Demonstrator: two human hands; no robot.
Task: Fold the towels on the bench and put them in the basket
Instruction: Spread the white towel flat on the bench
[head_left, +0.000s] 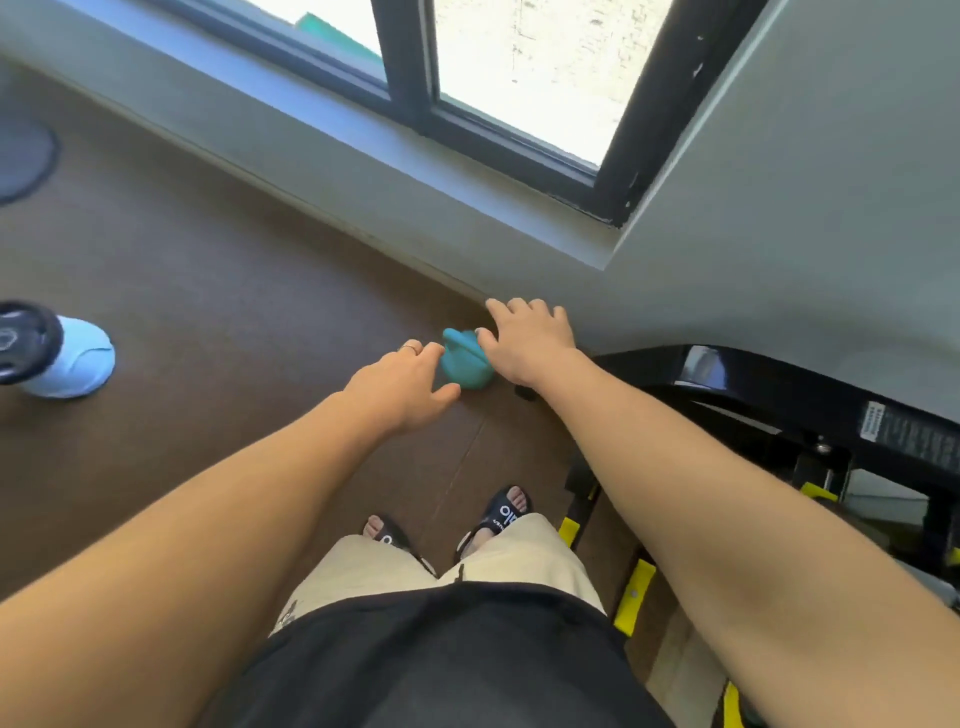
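No towel and no basket show in the head view. My left hand (402, 382) and my right hand (527, 338) are stretched out in front of me above the brown floor (208, 291), fingers spread and relaxed, each holding nothing. Between them, lower down on the floor, sits a teal kettlebell (464, 361). At the right edge stands part of a black bench frame with yellow parts (810, 415), its top cut off by the frame.
A grey wall with a black-framed window (519, 104) runs across the back. A light blue kettlebell (72, 358) and a black weight plate (23, 340) lie at the far left. My feet in black slides (498, 519) stand below my hands.
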